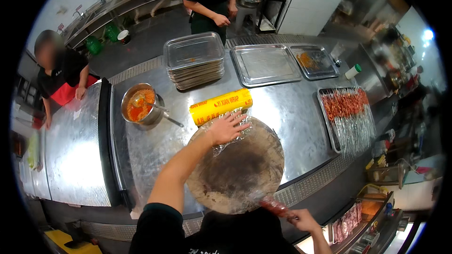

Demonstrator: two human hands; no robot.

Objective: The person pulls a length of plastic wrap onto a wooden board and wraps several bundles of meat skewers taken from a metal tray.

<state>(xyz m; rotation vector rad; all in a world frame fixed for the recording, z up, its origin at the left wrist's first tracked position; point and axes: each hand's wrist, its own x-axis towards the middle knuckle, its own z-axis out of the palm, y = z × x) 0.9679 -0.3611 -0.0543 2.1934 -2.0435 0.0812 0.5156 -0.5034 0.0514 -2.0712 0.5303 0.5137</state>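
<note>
My left hand (pixel 229 127) reaches forward over the round wooden chopping block (pixel 240 169), fingers spread. It rests on a crumpled piece of clear cling film (pixel 226 145) at the block's far edge. Just beyond lies a yellow box or roll of cling wrap (pixel 222 105) on the steel table. Low on the right, my right hand (pixel 304 220) grips one end of a reddish bundle (pixel 277 207), beside the block's near edge. Clear film seems to cover the bundle; blur hides what it contains.
A steel pot (pixel 141 107) of orange-red food with a ladle stands left. Behind are stacked metal trays (pixel 194 54) and two flat trays (pixel 266 64). Meat skewers (pixel 344 104) fill a tray at right. Two people stand beyond the table and at left.
</note>
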